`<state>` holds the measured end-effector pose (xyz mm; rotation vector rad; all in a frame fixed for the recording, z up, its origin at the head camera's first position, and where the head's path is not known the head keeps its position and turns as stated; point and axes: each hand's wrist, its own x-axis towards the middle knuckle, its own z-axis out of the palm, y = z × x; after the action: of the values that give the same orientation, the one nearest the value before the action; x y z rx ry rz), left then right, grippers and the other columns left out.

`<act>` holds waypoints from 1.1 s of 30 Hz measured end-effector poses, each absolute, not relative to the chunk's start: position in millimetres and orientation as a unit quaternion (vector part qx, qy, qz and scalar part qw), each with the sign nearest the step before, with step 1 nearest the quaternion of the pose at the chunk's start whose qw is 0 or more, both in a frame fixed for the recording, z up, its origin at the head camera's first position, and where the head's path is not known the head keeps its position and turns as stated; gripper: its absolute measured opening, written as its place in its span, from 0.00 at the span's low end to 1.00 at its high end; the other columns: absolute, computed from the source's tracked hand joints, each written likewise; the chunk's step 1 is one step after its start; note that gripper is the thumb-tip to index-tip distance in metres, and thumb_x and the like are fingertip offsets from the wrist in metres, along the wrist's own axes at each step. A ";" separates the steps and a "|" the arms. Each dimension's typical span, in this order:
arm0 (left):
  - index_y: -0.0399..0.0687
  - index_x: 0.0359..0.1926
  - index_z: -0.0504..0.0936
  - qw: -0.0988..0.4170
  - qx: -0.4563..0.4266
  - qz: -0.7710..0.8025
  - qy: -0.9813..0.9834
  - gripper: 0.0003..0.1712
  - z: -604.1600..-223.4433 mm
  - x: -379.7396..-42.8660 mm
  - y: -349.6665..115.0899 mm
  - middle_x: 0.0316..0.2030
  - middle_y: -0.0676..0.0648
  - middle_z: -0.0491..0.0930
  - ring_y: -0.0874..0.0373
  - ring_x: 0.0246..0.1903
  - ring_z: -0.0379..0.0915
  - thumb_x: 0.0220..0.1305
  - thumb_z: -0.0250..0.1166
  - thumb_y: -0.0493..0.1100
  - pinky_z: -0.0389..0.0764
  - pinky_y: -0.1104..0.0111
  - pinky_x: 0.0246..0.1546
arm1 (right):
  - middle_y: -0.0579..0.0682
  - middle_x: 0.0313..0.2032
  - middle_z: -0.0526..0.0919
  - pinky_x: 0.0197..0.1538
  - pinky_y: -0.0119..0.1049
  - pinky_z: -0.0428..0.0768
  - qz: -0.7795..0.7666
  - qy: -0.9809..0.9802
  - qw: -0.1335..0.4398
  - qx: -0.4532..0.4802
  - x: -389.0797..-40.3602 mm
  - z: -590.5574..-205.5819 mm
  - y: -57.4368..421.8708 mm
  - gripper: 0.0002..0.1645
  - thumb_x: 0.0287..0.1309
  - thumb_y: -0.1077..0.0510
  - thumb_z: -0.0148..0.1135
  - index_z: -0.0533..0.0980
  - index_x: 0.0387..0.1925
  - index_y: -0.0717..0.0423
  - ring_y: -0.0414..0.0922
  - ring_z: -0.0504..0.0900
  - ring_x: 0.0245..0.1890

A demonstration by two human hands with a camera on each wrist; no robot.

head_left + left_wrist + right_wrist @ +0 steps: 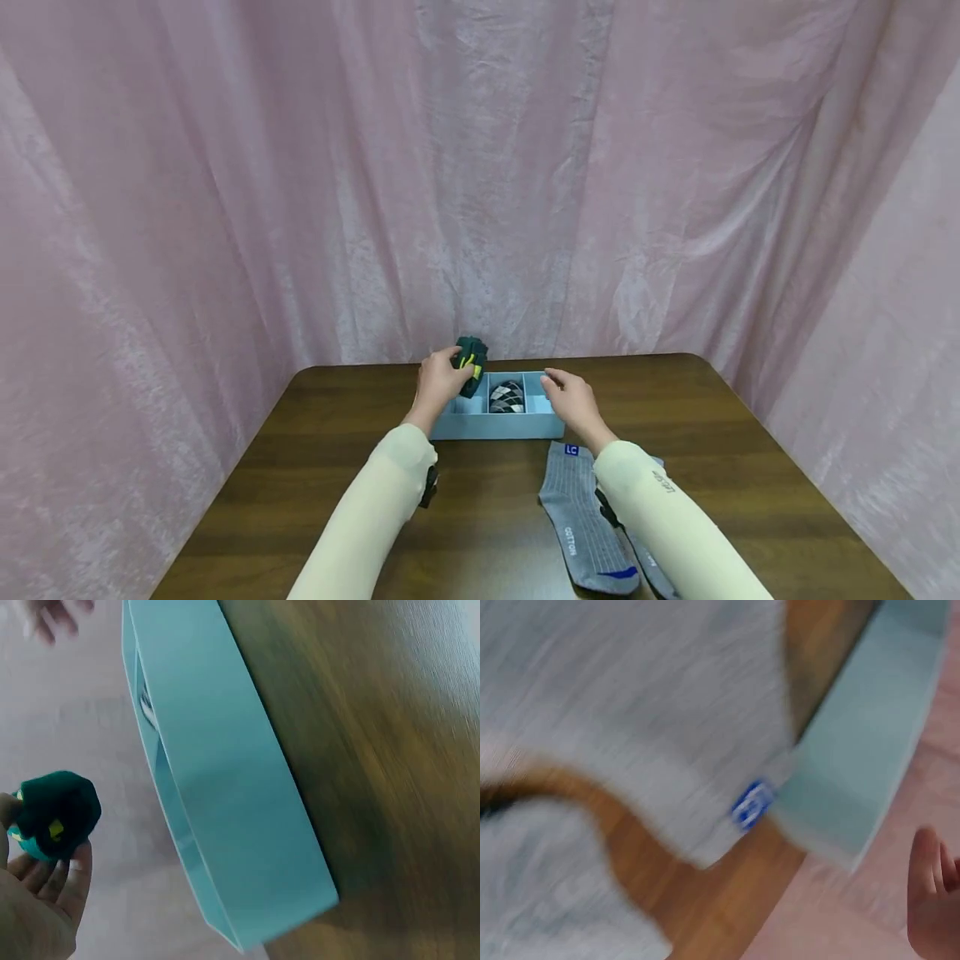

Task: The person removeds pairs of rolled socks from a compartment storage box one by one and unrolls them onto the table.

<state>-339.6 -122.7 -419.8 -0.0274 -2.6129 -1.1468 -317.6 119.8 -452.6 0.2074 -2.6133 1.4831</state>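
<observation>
My left hand (438, 379) grips a rolled dark green sock (470, 365) with yellow marks, above the left part of a light blue divided box (498, 427). In the left wrist view the fingers and thumb curl round this bundle, clear of the box wall. A rolled black, grey and white argyle sock (507, 397) sits in the middle compartment. My right hand (573, 402) hovers by the box's right compartment, fingers loosely bent, with nothing visible in them. Beneath the right forearm lies a grey ribbed sock (581, 512) with a blue label, partly covering the table.
A second grey sock (651, 562) lies beside the first, mostly hidden by the right sleeve. The brown wooden table (300, 500) ends at a rounded far edge, just behind the box. Pink curtains (480, 183) hang behind it.
</observation>
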 end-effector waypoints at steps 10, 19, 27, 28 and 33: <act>0.48 0.62 0.80 0.076 -0.192 -0.289 -0.935 0.27 -431.6 -323.8 -73.4 0.44 0.47 0.85 0.60 0.30 0.77 0.60 0.68 0.44 0.79 0.66 0.31 | 0.72 0.54 0.76 0.49 0.44 0.82 0.732 -0.665 -0.149 0.006 -310.9 -446.9 106.6 0.48 0.71 0.32 0.45 0.62 0.67 0.72 0.59 0.84 0.47; 0.50 0.67 0.74 -0.004 -0.228 -0.378 -0.897 0.30 -449.5 -313.4 -67.6 0.56 0.45 0.80 0.54 0.51 0.78 0.67 0.66 0.51 0.79 0.61 0.49 | 0.64 0.45 0.82 0.47 0.47 0.83 0.735 -0.666 -0.121 -0.043 -308.3 -450.8 115.7 0.35 0.73 0.45 0.52 0.66 0.62 0.75 0.51 0.87 0.37; 0.45 0.69 0.72 -0.075 -0.184 -0.507 -0.839 0.31 -460.4 -312.7 -85.7 0.59 0.41 0.76 0.50 0.53 0.77 0.73 0.56 0.58 0.79 0.55 0.51 | 0.68 0.57 0.75 0.55 0.50 0.78 0.754 -0.643 -0.134 0.005 -306.2 -449.3 115.6 0.33 0.76 0.50 0.46 0.61 0.67 0.74 0.49 0.84 0.45; 0.45 0.69 0.70 -0.088 -0.175 -0.525 -0.828 0.32 -460.5 -312.1 -87.1 0.60 0.40 0.75 0.49 0.53 0.77 0.73 0.56 0.57 0.79 0.55 0.51 | 0.69 0.60 0.73 0.57 0.51 0.76 0.757 -0.639 -0.138 0.016 -305.4 -449.3 114.9 0.33 0.77 0.51 0.45 0.59 0.68 0.74 0.51 0.82 0.48; 0.43 0.70 0.69 -0.130 -0.134 -0.598 -0.780 0.33 -456.6 -307.4 -94.3 0.61 0.36 0.73 0.47 0.52 0.78 0.71 0.62 0.53 0.80 0.54 0.50 | 0.72 0.68 0.62 0.62 0.56 0.70 0.769 -0.618 -0.159 0.034 -301.1 -449.5 111.2 0.36 0.77 0.55 0.44 0.47 0.73 0.73 0.59 0.73 0.61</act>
<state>-307.4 -94.3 -456.6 -0.4614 -2.6747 -2.0507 -301.1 111.2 -449.5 0.1179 -2.1658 2.6983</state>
